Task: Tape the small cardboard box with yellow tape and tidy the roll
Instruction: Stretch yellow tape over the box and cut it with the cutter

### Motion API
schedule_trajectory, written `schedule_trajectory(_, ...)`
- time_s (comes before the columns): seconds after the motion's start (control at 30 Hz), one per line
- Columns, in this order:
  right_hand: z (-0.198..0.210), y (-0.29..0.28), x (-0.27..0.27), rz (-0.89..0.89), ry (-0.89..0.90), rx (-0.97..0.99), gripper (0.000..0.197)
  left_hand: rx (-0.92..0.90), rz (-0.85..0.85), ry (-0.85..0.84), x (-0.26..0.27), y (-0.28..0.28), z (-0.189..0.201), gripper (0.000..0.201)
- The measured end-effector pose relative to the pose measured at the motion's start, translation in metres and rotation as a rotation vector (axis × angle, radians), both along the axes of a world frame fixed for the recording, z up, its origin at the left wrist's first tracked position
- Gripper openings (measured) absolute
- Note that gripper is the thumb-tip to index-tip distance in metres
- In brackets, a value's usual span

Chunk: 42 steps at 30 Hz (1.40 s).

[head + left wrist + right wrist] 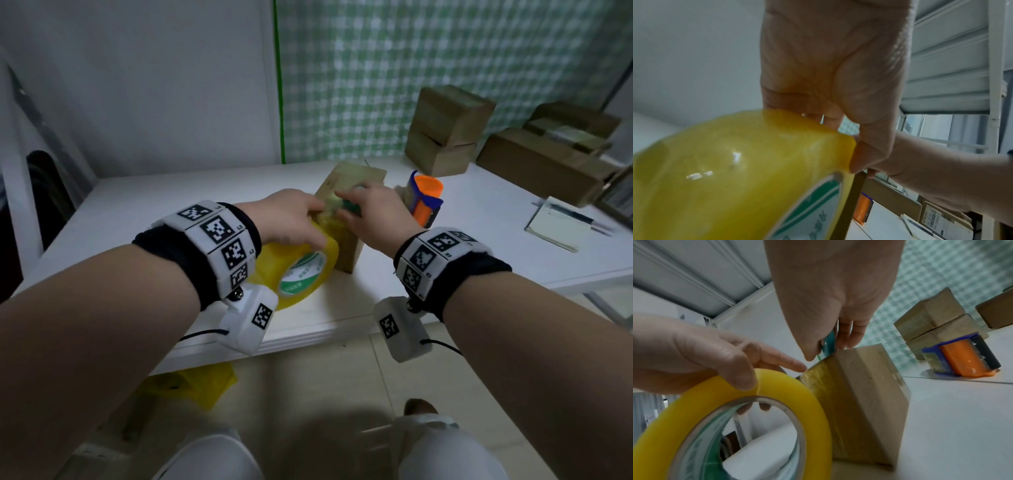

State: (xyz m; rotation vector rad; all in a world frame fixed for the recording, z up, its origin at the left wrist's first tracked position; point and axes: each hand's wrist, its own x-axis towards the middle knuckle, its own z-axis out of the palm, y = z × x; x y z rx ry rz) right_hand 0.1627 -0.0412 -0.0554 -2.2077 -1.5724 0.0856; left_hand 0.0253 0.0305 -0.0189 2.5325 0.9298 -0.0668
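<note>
Both bare forearms wear black wristbands (479,274) ringed with white blocks bearing black square markers (219,229), each carrying a screwed-on white camera housing (248,318) with a black cable.

Both hands (291,219) (373,219) forward, fingers curled.

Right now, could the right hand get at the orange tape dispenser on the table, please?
Probably not at once. The right hand pinches a small green tool at the top edge of the small cardboard box. The path to the orange tape dispenser, just right of the box, looks free, but the fingers are occupied.
</note>
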Motion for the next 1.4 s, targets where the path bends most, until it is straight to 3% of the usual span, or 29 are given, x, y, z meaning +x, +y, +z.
schedule_trajectory(0.1,0.005,0.007,-0.004,-0.001,0.008,0.005,0.045,0.045,0.038,-0.008,-0.005,0.006,-0.001,0.065)
schedule_trajectory(0.37,-0.004,0.023,-0.008,-0.03,-0.094,-0.074,0.039,0.121,0.111,-0.064,-0.009,0.004,-0.017,0.047)
schedule_trajectory(0.47,-0.005,0.024,-0.009,-0.062,-0.093,-0.074,0.039,0.149,0.121,-0.036,-0.01,0.003,-0.017,0.048)
schedule_trajectory(0.6,-0.003,0.024,-0.01,-0.075,-0.078,-0.073,0.051,0.13,0.129,0.059,-0.012,0.001,-0.012,0.033)
schedule_trajectory(0.7,-0.001,0.022,-0.011,-0.091,-0.06,-0.069,0.054,0.098,0.139,0.105,-0.008,-0.002,-0.009,0.045)
schedule_trajectory(0.87,-0.002,0.022,-0.015,-0.103,-0.038,-0.063,0.053,0.072,0.18,0.14,-0.003,-0.006,-0.006,0.031)
schedule_trajectory(0.97,-0.003,0.02,-0.016,-0.102,-0.031,-0.055,0.052,-0.029,0.216,0.126,-0.004,-0.005,-0.013,0.033)
schedule_trajectory(1.13,-0.002,0.017,-0.016,-0.1,-0.047,-0.069,0.051,-0.367,0.349,-0.013,-0.015,0.0,-0.015,0.061)
schedule_trajectory(1.3,-0.003,0.019,-0.016,-0.1,-0.038,-0.066,0.052,-0.626,0.434,-0.152,-0.025,0.002,-0.012,0.033)
schedule_trajectory(1.4,-0.003,0.02,-0.016,-0.103,-0.051,-0.077,0.055,-0.645,0.432,-0.142,-0.025,-0.003,-0.011,0.034)
